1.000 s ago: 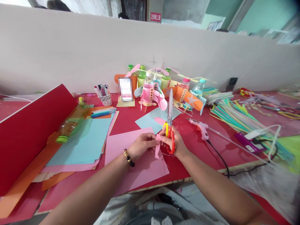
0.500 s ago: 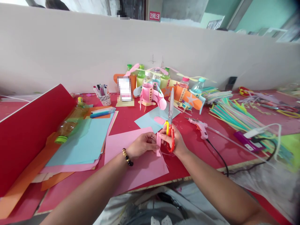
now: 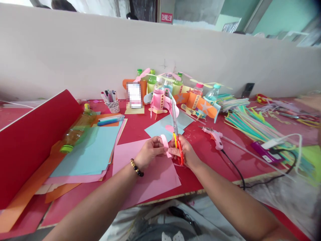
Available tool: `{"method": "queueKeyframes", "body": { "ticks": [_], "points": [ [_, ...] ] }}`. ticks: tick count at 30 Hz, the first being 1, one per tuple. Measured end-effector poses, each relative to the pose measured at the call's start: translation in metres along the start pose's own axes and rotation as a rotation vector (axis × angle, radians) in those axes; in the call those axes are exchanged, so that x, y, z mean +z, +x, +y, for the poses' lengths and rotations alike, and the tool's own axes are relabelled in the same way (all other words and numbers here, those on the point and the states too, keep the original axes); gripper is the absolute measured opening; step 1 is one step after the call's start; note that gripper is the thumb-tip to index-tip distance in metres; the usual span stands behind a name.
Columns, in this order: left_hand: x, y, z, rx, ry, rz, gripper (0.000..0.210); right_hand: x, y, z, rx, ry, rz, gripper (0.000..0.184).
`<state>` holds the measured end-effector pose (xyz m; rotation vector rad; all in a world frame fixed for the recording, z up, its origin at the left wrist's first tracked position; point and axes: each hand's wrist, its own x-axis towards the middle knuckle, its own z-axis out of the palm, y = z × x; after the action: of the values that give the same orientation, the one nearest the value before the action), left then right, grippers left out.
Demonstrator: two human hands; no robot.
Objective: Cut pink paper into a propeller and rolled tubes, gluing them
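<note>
Head view. Left hand [image 3: 148, 152]: wearing a beaded bracelet [image 3: 136, 168]; thumb and fingers closing together, pinching a pink paper strip [image 3: 164, 143]. Right hand [image 3: 190, 154]: fingers curling in, carrying red-and-yellow-handled scissors [image 3: 175, 120], blades pointing away from the body; its thumb and fingertips are also meeting the strip's lower end. Strip: curving slightly between the two hands, above the edge of a large pink sheet [image 3: 147, 180] that is lying on the red table [image 3: 200, 182]. Beyond the hands: a blue sheet [image 3: 160, 125] is lying flat, a rounded pink paper piece [image 3: 169, 128] resting on it. To the right: a pink glue gun [image 3: 216, 136] is lying near a purple power strip [image 3: 268, 153]. To the left: a stack of coloured paper [image 3: 84, 157] is supporting several pens [image 3: 110, 120]; a clear green bottle [image 3: 77, 129] is lying beside them. At the back: decorated bottles [image 3: 158, 100] are standing in a group near a pen cup [image 3: 112, 106].
</note>
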<state>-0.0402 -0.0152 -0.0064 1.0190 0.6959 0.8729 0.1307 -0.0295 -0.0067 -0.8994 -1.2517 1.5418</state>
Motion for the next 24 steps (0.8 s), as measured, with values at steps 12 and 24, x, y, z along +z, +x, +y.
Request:
{"method": "queueKeyframes", "body": {
  "ticks": [12, 24],
  "points": [
    [-0.0024, -0.0001, -0.0012, 0.028, -0.028, 0.130, 0.028, 0.0021, 0.0013, -0.0019, -0.012, -0.103, 0.010, 0.034],
    [-0.0074, -0.0013, 0.0075, 0.111, -0.028, 0.236, 0.020, 0.0039, -0.0016, -0.0010, 0.010, -0.089, -0.034, 0.032]
  ]
}}
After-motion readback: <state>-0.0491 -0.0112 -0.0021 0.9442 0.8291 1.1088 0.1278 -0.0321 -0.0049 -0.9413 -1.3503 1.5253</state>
